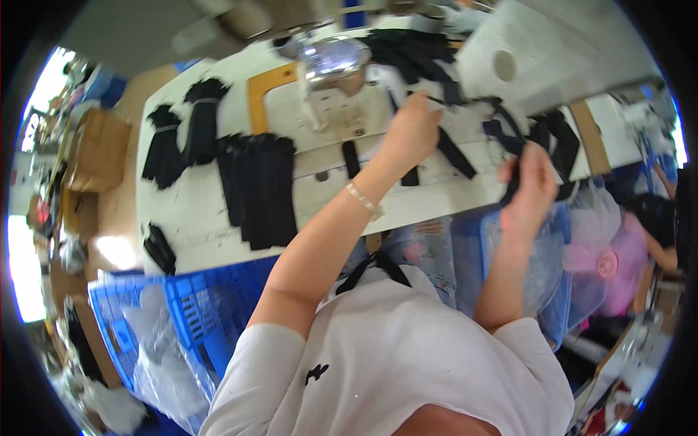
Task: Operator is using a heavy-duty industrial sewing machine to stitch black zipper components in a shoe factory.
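Lying on the white sewing table, a stack of black straps sits left. The left hand pinches a black strap; the right hand clamps another strap piece just beside.

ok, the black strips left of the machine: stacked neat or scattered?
Stacked: the black strips lie parallel in one tidy pile on the white table.

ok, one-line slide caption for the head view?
At a white sewing table, the left hand and right hand handle black fabric strips beside a stacked pile.
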Available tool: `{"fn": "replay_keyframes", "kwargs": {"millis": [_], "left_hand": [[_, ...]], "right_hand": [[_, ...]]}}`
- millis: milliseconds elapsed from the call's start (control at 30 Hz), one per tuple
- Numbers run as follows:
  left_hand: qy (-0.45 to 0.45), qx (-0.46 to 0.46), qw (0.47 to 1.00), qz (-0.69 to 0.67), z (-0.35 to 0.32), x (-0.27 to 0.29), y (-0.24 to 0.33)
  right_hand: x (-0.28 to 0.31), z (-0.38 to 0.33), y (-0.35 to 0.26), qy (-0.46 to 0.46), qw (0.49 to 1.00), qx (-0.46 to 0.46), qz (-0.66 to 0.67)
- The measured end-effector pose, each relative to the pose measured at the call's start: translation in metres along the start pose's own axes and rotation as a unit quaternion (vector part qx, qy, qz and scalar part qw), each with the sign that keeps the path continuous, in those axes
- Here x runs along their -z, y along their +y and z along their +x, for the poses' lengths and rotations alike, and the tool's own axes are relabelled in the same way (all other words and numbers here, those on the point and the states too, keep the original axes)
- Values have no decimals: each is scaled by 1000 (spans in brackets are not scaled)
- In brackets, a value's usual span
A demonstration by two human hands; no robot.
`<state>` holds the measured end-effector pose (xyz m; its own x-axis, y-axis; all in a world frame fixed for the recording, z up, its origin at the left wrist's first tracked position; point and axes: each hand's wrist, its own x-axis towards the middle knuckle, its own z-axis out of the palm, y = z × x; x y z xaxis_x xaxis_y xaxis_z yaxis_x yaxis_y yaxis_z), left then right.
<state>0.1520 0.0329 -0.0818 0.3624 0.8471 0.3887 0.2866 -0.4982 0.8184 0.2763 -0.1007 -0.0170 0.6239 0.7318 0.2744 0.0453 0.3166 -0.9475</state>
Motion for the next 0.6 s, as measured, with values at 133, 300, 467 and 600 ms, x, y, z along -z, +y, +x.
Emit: {"fn": "replay_keyframes", "kwargs": {"millis": [133,300,467,600], "left_hand": [[10,-111,994,3,-4,9,24],[-195,100,896,-386,-23,26,79],[-119,74,941,-306,-18,21,72],[-16,163,961,-223,0,7,29]], "right_hand": [[11,10,2,-29,999,-20,0],[-1,13,2,-43,998,-34,17],[2,19,-13,-45,999,20,17],[3,16,-42,12,989,60,137]]}}
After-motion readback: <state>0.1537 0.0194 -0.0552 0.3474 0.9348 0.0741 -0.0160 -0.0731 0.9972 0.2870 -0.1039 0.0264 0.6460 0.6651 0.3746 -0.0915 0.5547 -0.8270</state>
